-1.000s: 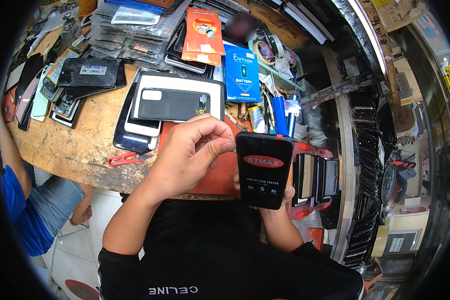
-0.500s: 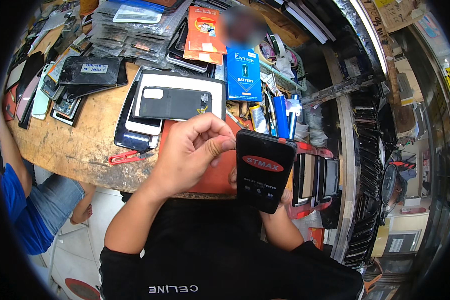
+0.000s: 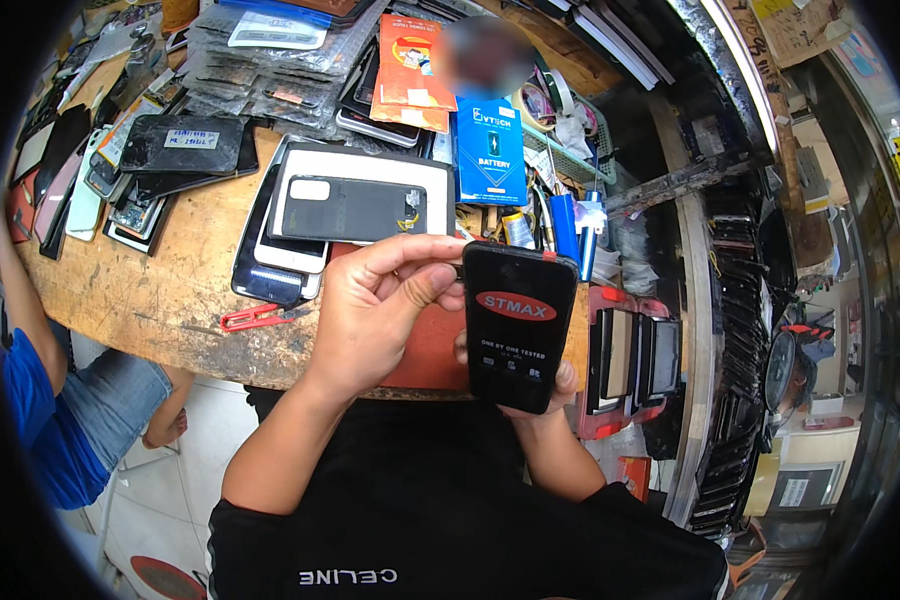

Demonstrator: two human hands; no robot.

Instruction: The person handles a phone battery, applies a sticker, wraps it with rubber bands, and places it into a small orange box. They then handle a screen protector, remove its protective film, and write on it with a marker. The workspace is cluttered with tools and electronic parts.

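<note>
Smartphone [image 3: 520,335], just one, held up at the near edge of the wooden table [image 3: 150,310], tilted a little, black screen facing the wearer. Rests in the right hand [image 3: 562,392], gripped from behind and below, with thumb on one long side and fingertips on the other. By the upper left edge, the left hand [image 3: 375,310], thumb and first finger pinched close together. Too small to tell: anything inside that pinch.

Likely light and thin, easy to lift with one hand. Likely stiff, not good for bending. Probably slippery on the shiny front, and easy to crack there. Best to hold by the two long sides, low down, with no hard push on the glass. At the top edge, one small red tab [image 3: 550,256], likely too weak for a hard tug.

On the table, one black phone back [image 3: 355,210], on top of one white panel [image 3: 440,200], with at least two phones [image 3: 288,255] peeking out below. Also one red-handled cutter [image 3: 255,317], one red mat [image 3: 425,350], one blue battery packet [image 3: 492,160], at least two orange packets [image 3: 395,90] and one green basket [image 3: 553,157]. Clear plastic bags [image 3: 240,70], too many to count.
</note>
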